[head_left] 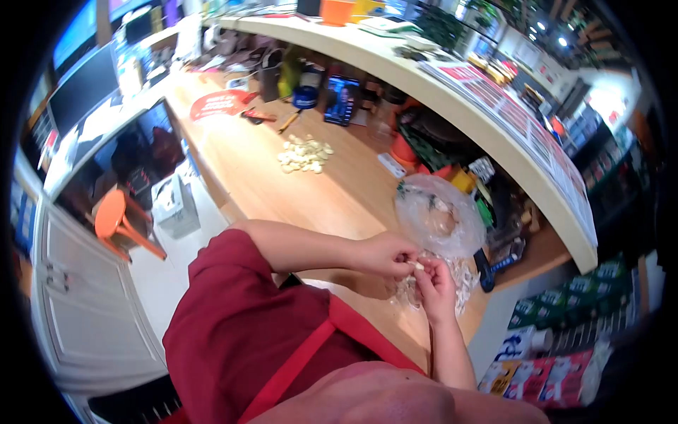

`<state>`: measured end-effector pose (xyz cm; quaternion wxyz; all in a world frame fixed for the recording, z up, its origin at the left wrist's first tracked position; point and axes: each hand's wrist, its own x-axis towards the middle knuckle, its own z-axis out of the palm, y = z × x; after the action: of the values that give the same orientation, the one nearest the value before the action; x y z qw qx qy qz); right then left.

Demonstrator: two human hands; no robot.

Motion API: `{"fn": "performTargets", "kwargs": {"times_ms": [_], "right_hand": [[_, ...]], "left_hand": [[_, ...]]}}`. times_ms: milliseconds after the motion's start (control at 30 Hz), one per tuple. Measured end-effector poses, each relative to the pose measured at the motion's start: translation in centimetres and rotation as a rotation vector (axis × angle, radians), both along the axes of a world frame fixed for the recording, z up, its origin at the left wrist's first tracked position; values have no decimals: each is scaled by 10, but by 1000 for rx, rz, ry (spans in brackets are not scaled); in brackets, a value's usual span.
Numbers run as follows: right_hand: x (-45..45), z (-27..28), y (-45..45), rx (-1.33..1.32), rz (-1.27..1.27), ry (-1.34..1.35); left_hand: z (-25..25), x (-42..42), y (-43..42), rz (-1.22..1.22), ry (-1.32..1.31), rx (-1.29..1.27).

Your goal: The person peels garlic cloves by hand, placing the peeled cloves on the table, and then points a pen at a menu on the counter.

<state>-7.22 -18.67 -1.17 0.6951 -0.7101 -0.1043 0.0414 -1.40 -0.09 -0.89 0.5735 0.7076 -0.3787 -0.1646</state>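
My left hand (pixel 387 253) and my right hand (pixel 436 286) meet over the front right of the wooden counter. Both have their fingers pinched around a small pale garlic clove (pixel 419 266), whose far side is hidden by the fingertips. Papery garlic skins (pixel 464 283) lie scattered beneath and beside my right hand. Just beyond the hands sits a clear plastic bag (pixel 417 205) with brownish garlic showing inside. Farther left on the counter is a loose pile of peeled garlic cloves (pixel 304 154).
A phone (pixel 340 100) stands propped against jars at the back. A raised shelf (pixel 395 67) overhangs the counter's far side. A blue-and-black handled tool (pixel 486 271) lies right of the skins. An orange stool (pixel 121 215) and a grey box (pixel 175 205) are at left.
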Motion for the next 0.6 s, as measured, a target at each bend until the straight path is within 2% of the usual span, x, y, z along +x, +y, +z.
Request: {"fn": "performTargets", "kwargs": {"times_ms": [67,200,233,267,300,333,400,533,600], "right_hand": [[0,4,3,11,-5,16],[4,-5,-1,-53,3,-53],[4,-4,-4,-146,-7,-72],[6,-9,-5,-175,-19,-137],[8,-13,-4,-205,-31,-201],[10,-15,-3,-235,-43,-265],[10,-11,-8,-287,11,-225],[11,-10,-8,-217,51,-142],[12,-11,-8,-199,64,-113]], "left_hand": [[12,-4,3,75,-181,53],[6,-3,2,85,-170,62],[4,-2,2,84,-163,61],[3,-2,2,86,-156,60],[6,-5,2,75,-42,17],[6,-5,2,61,-64,12],[6,-4,2,34,-101,-1],[10,-1,-1,51,-480,-22],[8,-2,-1,47,-484,-18]]}}
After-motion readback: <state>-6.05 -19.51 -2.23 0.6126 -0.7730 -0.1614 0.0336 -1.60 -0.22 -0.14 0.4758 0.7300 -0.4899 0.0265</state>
